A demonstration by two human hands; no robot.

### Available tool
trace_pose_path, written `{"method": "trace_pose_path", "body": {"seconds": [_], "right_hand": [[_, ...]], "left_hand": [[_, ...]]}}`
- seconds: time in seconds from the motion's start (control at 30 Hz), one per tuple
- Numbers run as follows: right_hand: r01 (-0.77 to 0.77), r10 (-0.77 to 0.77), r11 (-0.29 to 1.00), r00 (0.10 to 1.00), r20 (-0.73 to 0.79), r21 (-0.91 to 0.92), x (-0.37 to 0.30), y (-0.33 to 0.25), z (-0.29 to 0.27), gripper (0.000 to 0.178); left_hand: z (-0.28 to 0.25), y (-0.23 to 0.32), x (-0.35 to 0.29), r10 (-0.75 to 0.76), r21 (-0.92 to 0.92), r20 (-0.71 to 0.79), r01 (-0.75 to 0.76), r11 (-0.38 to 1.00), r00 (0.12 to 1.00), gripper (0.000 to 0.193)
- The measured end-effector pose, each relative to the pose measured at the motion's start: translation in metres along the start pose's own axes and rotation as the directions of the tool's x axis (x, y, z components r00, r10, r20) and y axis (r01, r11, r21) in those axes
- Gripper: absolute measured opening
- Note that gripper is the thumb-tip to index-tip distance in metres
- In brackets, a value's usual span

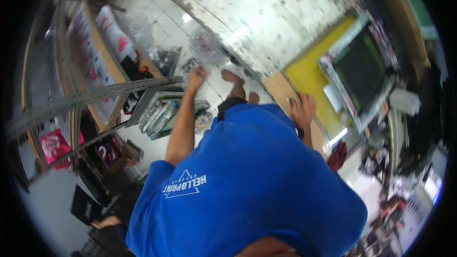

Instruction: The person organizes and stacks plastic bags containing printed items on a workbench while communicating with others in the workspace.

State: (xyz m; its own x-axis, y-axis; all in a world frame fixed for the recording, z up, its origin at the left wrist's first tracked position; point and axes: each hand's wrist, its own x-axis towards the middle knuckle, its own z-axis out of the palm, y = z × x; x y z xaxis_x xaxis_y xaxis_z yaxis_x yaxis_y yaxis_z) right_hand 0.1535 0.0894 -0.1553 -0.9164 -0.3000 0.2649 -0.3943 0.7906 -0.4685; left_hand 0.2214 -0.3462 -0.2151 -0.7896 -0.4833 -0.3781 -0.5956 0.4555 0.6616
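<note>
Tan board (278, 88) under right hand (303, 111), grip unclear, left hand (197, 75) curled, stained white table (266, 19), tiled floor (218, 85), metal shelving (95, 94)

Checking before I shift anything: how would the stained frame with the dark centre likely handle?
The stained frame will probably stay stiff, since its straight borders look rigid. Its dark centre looks like a thin panel, perhaps fragile if pressed. Broad and flat, it seems unlikely to roll.

Blue short-sleeved shirt (266, 171) with white triangular print (185, 185)
</note>
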Motion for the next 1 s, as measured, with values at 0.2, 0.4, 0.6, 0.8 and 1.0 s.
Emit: {"method": "trace_pose_path", "body": {"seconds": [0.2,0.4,0.6,0.8,1.0], "right_hand": [[0.05,-0.049,0.998,0.999,-0.014,0.036,0.002,-0.002,-0.001,0.033],[0.037,-0.037,0.999,0.999,-0.024,0.005,-0.002,-0.006,-0.002,0.032],[0.077,-0.077,0.997,0.996,-0.039,0.005,-0.005,-0.002,-0.001,0.032],[0.099,-0.098,0.995,0.994,-0.04,0.019,-0.004,-0.001,0.005,0.034],[0.08,-0.076,0.996,0.994,0.084,-0.048,-0.019,-0.004,-0.01,0.041]], "left_hand": [[0.089,-0.032,-0.165,-0.159,-0.207,0.406,0.26,0.943,0.9,0.046],[-0.066,0.087,-0.229,0.002,-0.231,0.521,0.138,0.963,0.854,0.045],[-0.133,0.119,-0.314,0.112,-0.541,0.619,0.318,0.779,0.777,0.029],[-0.132,0.118,-0.339,0.359,-0.731,0.431,0.088,0.676,0.828,0.057],[-0.14,0.06,-0.363,0.439,-0.705,0.619,0.213,0.677,0.651,0.074]]}}
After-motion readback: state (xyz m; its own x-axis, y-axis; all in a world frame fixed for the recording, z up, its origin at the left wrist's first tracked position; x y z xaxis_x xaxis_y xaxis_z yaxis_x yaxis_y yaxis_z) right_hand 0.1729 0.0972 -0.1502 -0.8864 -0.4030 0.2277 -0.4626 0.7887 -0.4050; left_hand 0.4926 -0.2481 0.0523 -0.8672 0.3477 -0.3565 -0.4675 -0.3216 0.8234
